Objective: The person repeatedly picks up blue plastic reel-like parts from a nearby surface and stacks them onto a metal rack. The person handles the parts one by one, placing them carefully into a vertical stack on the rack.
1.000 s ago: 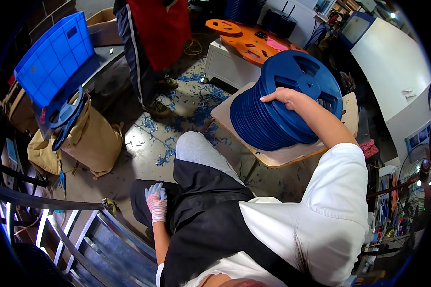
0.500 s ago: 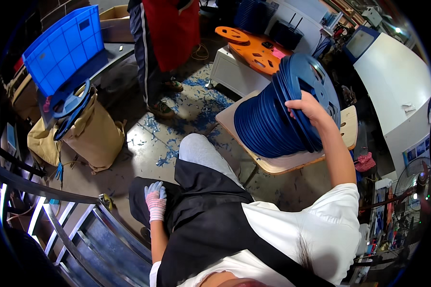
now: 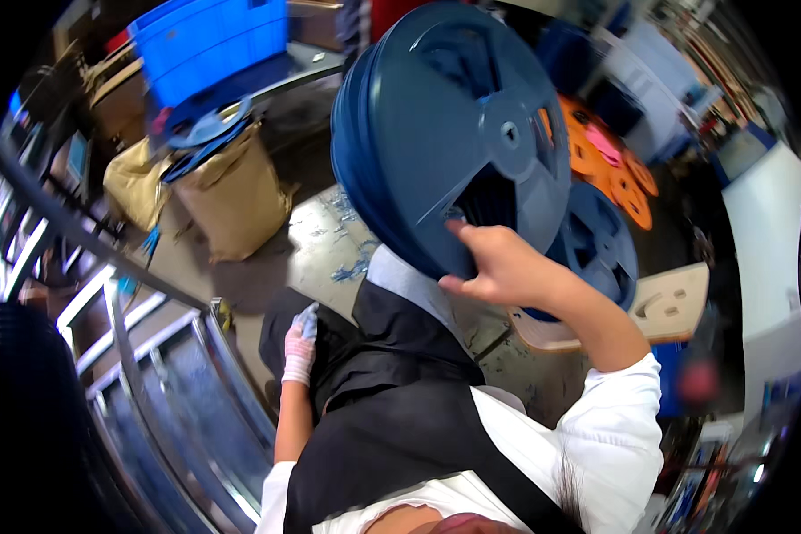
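Reel [image 3: 454,133], big and dark blue plastic, fills the upper middle of my view, lifted off its stack and tilted on edge so its round flange with a small hub hole and cut-out windows faces me. My right hand [image 3: 498,267] grips its lower rim, fingers [image 3: 472,233] curled through one cut-out and closed on the plastic. My left hand [image 3: 299,347] hangs low by my thigh in a pale glove; its fingers seem to pinch a small bluish scrap, but it is too small for me to be sure.

Up at the top left sits a bright blue ribbed plastic crate [image 3: 214,40] on a grey cart. Below it stand two tan paper sacks [image 3: 231,191], open-topped, with a blue ring lying across them. To the right of the raised reel lie flat orange discs [image 3: 610,165] with holes. Another blue reel [image 3: 596,254] rests behind my wrist on a pale wooden board [image 3: 672,307].

Underfoot is grey concrete floor [image 3: 325,236], scuffed and splashed with blue paint flecks. A metal railing [image 3: 133,303] curves along my left, and white panels close the far right.
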Tool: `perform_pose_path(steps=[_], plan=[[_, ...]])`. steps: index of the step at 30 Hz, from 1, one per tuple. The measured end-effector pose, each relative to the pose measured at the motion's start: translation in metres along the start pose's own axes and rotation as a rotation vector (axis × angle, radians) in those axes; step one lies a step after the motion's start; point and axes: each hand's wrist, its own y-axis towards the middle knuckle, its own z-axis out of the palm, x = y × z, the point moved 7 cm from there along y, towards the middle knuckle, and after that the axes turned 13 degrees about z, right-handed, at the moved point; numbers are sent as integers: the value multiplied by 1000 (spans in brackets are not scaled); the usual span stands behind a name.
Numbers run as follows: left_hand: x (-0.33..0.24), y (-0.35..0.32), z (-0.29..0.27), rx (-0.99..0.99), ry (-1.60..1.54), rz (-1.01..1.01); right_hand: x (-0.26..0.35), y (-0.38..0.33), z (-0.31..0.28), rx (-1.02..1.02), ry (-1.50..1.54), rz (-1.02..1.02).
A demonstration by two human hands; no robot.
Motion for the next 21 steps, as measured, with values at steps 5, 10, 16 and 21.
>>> perform_pose_path(steps=[5, 10, 16, 21], plan=[[-71, -32, -54, -364, -283, -129, 6, 34, 130, 302, -90, -349], [-50, -106, -94, -724, -570, -250, -9, 20, 251, 614, -257, -569], [-68, -159, -100, -870, -472, -271, 28, 31, 241, 570, -78, -605], [-75, -152, -105, -872, -343, -335, 49, 78, 197, 446, 117, -533]])
